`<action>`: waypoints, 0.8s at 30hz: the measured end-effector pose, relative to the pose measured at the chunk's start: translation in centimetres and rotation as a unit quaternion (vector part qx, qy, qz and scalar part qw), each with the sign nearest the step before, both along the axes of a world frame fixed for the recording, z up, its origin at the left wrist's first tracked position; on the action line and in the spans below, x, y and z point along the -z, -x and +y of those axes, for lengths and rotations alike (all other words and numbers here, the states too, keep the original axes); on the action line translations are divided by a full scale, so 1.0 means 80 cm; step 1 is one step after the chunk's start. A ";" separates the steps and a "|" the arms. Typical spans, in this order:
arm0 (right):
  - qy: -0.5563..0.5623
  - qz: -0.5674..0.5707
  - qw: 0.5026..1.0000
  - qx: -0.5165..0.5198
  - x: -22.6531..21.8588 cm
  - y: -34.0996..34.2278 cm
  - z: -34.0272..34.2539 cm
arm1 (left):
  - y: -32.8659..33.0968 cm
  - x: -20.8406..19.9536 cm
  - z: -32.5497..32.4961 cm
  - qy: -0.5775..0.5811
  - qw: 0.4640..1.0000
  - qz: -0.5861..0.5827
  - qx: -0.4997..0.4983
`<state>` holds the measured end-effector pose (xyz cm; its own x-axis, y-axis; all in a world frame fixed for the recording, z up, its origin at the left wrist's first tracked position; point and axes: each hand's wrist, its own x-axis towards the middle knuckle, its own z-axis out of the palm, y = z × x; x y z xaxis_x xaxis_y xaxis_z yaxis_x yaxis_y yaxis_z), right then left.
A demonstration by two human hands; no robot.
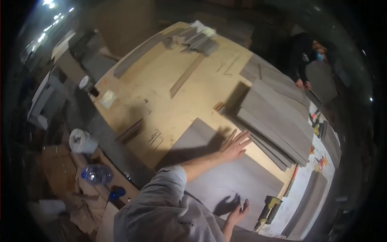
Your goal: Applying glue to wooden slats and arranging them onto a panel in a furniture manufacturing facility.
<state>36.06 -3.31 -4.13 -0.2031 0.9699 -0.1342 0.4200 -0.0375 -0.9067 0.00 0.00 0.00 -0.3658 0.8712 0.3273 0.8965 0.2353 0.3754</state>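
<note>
In the middle of the frame, the left hand (236, 146) is spread, with its fingers directed to the right. It is over the upper edge of a flat, grey, rectangular panel (250, 177), near the tall stack of grey-brown flat panels (274, 117); whether it touches the one or the other, I cannot tell. The right hand (238, 212), at the lower centre, is above the lower part of the same grey panel, its fingers apart and a little curved, and it pinches nothing that can be seen. The shadow of this hand falls on the panel to its left.

The panel lies flat on the pale yellow wooden desk (157, 82), from the centre of the frame down to the lower right. At its lower right corner there is an olive-and-black tool (269, 210). In the upper part of the desk lies a bundle of thin grey strips (197, 41), and below it one single brown strip (187, 76).

At the left of the frame, beside the desk, are a white round container (82, 141) and a clear bluish plastic bottle (97, 174). In the upper right, another person (300, 56) stands near a dark grey panel (321, 78).
</note>
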 end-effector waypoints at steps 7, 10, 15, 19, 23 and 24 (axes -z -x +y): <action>0.034 0.040 0.995 -0.080 0.026 0.078 -0.024 | -0.025 0.048 -0.311 0.040 0.978 -0.129 -0.161; 0.054 0.058 0.989 -0.128 0.040 0.115 -0.037 | 0.000 0.039 -0.422 0.051 0.957 -0.046 -0.282; -0.024 0.041 0.985 -0.163 0.067 0.171 -0.065 | 0.059 0.064 -0.548 -0.029 0.925 -0.026 -0.378; -0.051 -0.002 0.984 -0.171 0.061 0.216 -0.088 | 0.152 0.072 -0.612 -0.005 0.902 -0.033 -0.430; -0.099 -0.110 0.978 -0.150 0.039 0.270 -0.123 | 0.234 0.062 -0.608 0.151 0.892 -0.097 -0.414; -0.147 -0.150 0.967 -0.144 0.038 0.281 -0.130 | 0.246 0.068 -0.610 0.147 0.911 -0.056 -0.381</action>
<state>13.55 -13.68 -7.14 -0.4650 0.8842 0.0435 0.6212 0.3609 -0.6957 -19.68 -48.81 -5.48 -0.9181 0.3940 0.0442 0.3904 0.8789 0.2741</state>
